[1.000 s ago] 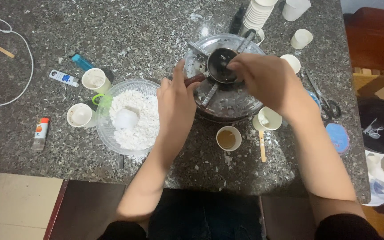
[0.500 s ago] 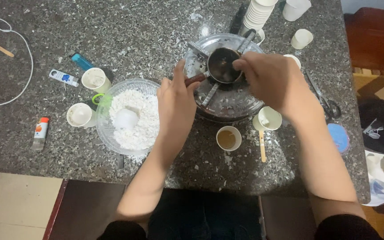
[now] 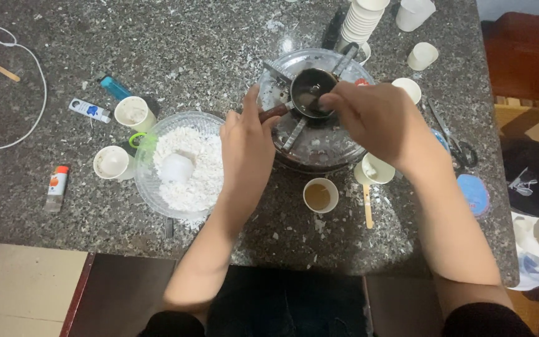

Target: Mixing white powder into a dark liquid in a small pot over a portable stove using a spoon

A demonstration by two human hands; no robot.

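A speckled grey stone worktop (image 3: 176,50) carries a clear bowl of white flakes (image 3: 182,165). Right of the bowl sits a round metal burner (image 3: 319,134); left, two paper cups (image 3: 112,162) and a glue tube (image 3: 56,185).

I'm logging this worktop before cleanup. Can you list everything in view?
Small pan: one, dark, on the metal stand.
Metal stand with dish: one, silver, centre back.
Glass bowl: one, clear, holding white flakes, left of centre.
Paper cups: several, white, scattered; one stack at the back.
Cup with brown liquid: one, front centre.
Lighter: one, blue, left.
Tubes: two, one white-blue, one orange-capped.
Scissors: one pair, right.
Cable: one, white, far left.
Left hand: holds the pan's handle.
Right hand: fingers at the pan's rim.
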